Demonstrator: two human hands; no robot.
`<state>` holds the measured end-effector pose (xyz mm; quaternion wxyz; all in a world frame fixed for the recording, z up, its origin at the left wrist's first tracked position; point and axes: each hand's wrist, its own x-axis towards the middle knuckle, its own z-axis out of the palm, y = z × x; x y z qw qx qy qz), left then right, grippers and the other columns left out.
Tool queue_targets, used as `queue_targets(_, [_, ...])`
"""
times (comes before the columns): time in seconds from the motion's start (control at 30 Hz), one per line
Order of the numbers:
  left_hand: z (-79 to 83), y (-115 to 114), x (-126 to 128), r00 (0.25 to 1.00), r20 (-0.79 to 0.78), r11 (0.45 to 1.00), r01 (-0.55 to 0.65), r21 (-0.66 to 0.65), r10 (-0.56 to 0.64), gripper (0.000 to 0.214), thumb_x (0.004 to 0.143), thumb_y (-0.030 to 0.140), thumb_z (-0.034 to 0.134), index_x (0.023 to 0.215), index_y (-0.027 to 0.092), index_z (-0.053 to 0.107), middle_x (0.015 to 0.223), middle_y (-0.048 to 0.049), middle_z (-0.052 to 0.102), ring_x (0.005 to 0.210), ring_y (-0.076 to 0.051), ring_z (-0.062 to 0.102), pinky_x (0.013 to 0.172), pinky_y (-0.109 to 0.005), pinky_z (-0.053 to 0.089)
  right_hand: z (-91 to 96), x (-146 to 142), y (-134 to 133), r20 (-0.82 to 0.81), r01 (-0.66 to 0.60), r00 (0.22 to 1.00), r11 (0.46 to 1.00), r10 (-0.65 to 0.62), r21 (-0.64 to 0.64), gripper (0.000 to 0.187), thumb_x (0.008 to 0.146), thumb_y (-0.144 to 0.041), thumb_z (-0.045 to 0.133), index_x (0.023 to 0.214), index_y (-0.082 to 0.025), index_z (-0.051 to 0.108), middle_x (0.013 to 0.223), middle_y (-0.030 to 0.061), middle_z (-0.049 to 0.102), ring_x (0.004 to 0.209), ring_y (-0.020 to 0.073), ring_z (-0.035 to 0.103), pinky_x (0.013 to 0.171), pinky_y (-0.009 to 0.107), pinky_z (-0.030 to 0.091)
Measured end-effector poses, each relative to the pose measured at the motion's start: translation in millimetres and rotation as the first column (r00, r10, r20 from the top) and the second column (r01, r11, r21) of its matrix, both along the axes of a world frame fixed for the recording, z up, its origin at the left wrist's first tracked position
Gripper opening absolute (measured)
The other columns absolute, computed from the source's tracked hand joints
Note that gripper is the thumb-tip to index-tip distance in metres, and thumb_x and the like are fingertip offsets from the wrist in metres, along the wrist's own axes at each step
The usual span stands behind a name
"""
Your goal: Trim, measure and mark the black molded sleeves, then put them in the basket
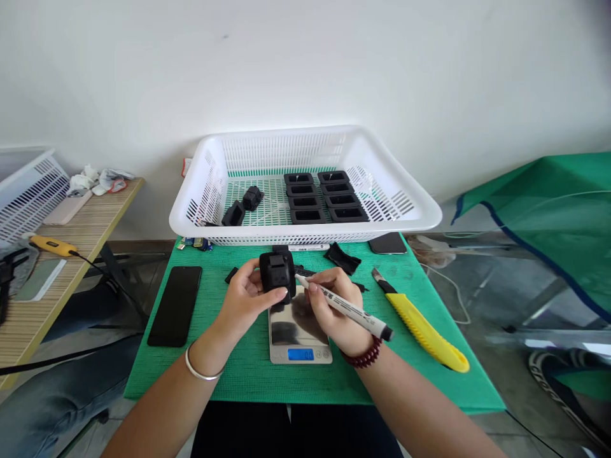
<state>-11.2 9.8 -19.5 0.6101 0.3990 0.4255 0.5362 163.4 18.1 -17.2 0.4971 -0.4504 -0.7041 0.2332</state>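
Between the thumb and fingers of my left hand [245, 296] is a black moulded part [277, 273], held up over the scale. My right hand [341, 305] grips a white marker pen [351, 310], its tip at the right side of the black part; whether it touches I cannot tell. Below both hands lies a small digital scale [300, 337] with a steel plate and a lit blue display. Behind the hands, a second white marker [310, 247] and a crumpled black piece [342, 259] lie on the green cloth [238, 375].
A white plastic basket [424, 213] at the back holds several black rectangular frames [305, 203] and other black parts [233, 214]. A black phone [175, 306] lies at left, a yellow utility knife [424, 327] at right. Another phone [387, 243] is partly under the basket. A wooden table [95, 235] stands left.
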Motion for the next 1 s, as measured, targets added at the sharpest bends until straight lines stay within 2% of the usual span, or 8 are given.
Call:
queue_targets(0.17, [-3.5,2.4,-2.6,0.996,0.08,0.999,-0.031,0.04,0.028,0.04,0.065,0.017,0.082,0.099,0.021,0.062,0.091,-0.0023,0.072,0.083,-0.016,0.068,0.073,-0.026,0.055,-7.1,1.1,6.5,-0.04,0.094,0.995,0.996,-0.094,-0.004,0.004,0.089,-0.026,0.053,0.088,-0.023,0.051,0.065,-0.0032,0.063,0.053,0.0119,0.059,0.049,0.023,0.046])
queue_targets(0.27, [-3.0,4.3,-3.0,0.99,0.114,0.995,-0.089,0.046,0.083,0.043,0.061,0.018,0.084,0.099,0.02,0.063,0.091,-0.0024,0.071,0.084,-0.015,0.067,0.075,-0.025,0.053,-11.7,-0.5,10.0,-0.086,0.011,0.996,0.999,-0.014,-0.032,0.014,0.091,-0.027,0.051,0.106,-0.025,0.052,0.089,0.0009,0.069,0.068,0.0132,0.066,0.058,0.025,0.052])
queue_targets(0.33, [-1.8,4.8,-2.4,0.983,0.145,0.993,-0.113,0.021,0.109,0.046,0.059,0.02,0.085,0.099,0.019,0.064,0.092,-0.0021,0.07,0.086,-0.015,0.065,0.077,-0.025,0.052,-12.5,-2.2,10.9,-0.055,-0.067,0.996,0.997,0.065,-0.048,0.016,0.092,-0.026,0.05,0.107,-0.026,0.054,0.096,0.0015,0.069,0.072,0.0132,0.067,0.061,0.025,0.053])
queue_targets(0.5, [0.2,3.1,0.4,0.981,0.163,0.994,-0.1,-0.049,0.107,0.045,0.057,0.022,0.087,0.095,0.017,0.063,0.09,-0.0016,0.067,0.086,-0.014,0.063,0.075,-0.023,0.052,-12.9,-3.1,11.1,-0.137,-0.125,0.983,0.991,0.118,-0.042,0.007,0.087,-0.021,0.057,0.093,-0.025,0.055,0.09,-0.0008,0.068,0.074,0.0131,0.066,0.065,0.025,0.053])
queue_targets(0.67, [1.2,2.2,0.1,0.989,0.148,0.997,0.011,-0.076,0.001,0.037,0.069,0.031,0.079,0.095,0.015,0.058,0.089,-0.0045,0.066,0.083,-0.019,0.068,0.069,-0.028,0.058,-14.5,0.0,13.5,-0.244,-0.049,0.969,0.997,0.033,-0.061,0.013,0.085,-0.022,0.061,0.094,-0.025,0.052,0.089,-0.001,0.066,0.079,0.0145,0.065,0.07,0.028,0.053])
queue_targets(0.73, [2.0,2.2,-1.0,0.99,0.14,0.996,0.004,-0.087,0.008,0.036,0.072,0.03,0.077,0.096,0.017,0.054,0.087,-0.0031,0.067,0.081,-0.018,0.069,0.068,-0.029,0.06,-14.4,1.8,14.6,-0.252,-0.016,0.968,0.999,0.004,-0.046,0.016,0.086,-0.025,0.06,0.098,-0.026,0.05,0.089,-0.0001,0.065,0.08,0.0154,0.065,0.07,0.03,0.053])
queue_targets(0.9, [6.4,3.2,-3.3,0.985,0.153,0.995,-0.076,-0.062,0.085,0.038,0.073,0.028,0.076,0.1,0.021,0.049,0.094,-0.0015,0.069,0.086,-0.017,0.07,0.078,-0.033,0.061,-13.8,9.1,13.1,-0.175,0.15,0.976,0.981,-0.127,0.121,0.015,0.092,-0.035,0.046,0.096,-0.023,0.054,0.079,0.0008,0.059,0.063,0.0141,0.056,0.059,0.03,0.047])
queue_targets(1.0, [9.1,4.1,-4.0,0.982,0.16,0.994,-0.096,-0.06,0.104,0.039,0.073,0.028,0.077,0.1,0.021,0.049,0.096,-0.0017,0.069,0.086,-0.017,0.07,0.08,-0.034,0.06,-9.5,11.0,8.5,-0.082,0.118,0.991,0.981,-0.107,0.152,0.024,0.094,-0.034,0.04,0.084,-0.022,0.058,0.068,-0.0004,0.059,0.053,0.0122,0.053,0.053,0.027,0.043])
